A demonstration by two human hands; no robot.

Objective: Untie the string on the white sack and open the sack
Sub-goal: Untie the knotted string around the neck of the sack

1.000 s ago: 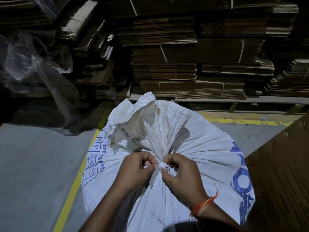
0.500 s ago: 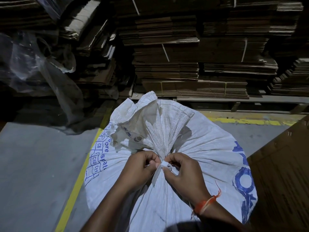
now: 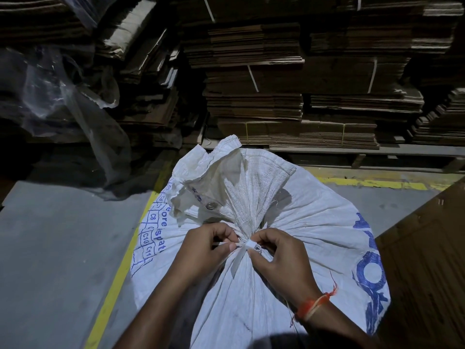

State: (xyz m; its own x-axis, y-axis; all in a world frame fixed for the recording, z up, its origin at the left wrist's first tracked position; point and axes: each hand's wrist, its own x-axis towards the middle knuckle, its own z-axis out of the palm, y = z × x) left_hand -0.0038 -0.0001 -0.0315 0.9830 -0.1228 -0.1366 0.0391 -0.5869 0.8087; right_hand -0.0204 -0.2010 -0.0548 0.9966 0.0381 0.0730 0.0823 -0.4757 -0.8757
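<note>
The white sack stands full on the grey floor, its gathered neck directly between the two hands and its loose, crumpled mouth fanning upward just beyond them. A flat white string is cinched around that neck, knotted at the front, with one loose end hanging down the sack below the knot.

The left hand sits on the left of the knot, its fingers curled inward and pinching a short stretch of the string that runs out sideways from it. The right hand is on the right side, thumb and fingertips closed on the knot itself; a small round metal piece shows just under those fingertips. The two hands nearly touch across the knot. An orange thread band circles the right wrist.

A metal eyelet shows in the sack's fabric above the left hand. A yellow floor line passes under the sack's left side. Strapped stacks of flattened cardboard rise behind.
</note>
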